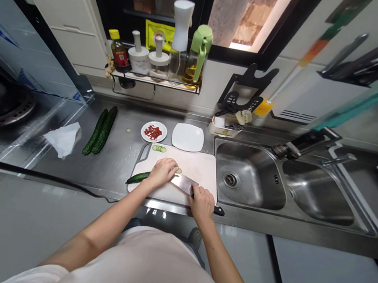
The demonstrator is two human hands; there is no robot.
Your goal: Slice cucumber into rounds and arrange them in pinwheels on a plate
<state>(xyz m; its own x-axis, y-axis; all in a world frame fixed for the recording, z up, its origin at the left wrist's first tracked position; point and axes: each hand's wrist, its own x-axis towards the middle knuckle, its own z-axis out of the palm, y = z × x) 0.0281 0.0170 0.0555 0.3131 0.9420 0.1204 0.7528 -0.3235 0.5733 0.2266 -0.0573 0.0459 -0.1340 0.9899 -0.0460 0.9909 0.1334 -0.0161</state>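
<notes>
My right hand (202, 202) grips the dark handle of a kitchen knife (182, 183), its broad blade pointing left over the white cutting board (199, 163). Fingers bent, my left hand (162, 172) presses down on a cucumber (137, 177), whose dark green end sticks out to the left. By the fingertips, close to the blade, a pale cut piece (178, 171) shows. A short row of cucumber slices (159, 148) lies near the board's top edge. Part of the cucumber is hidden under my left hand.
Two whole cucumbers (104, 130) and a white cloth or tissue (65, 139) lie to the left. Behind the board are a plate of chopped red pieces (153, 132) and a white plate (187, 137). A black handle (219, 211) juts past the board near the double sink (247, 205).
</notes>
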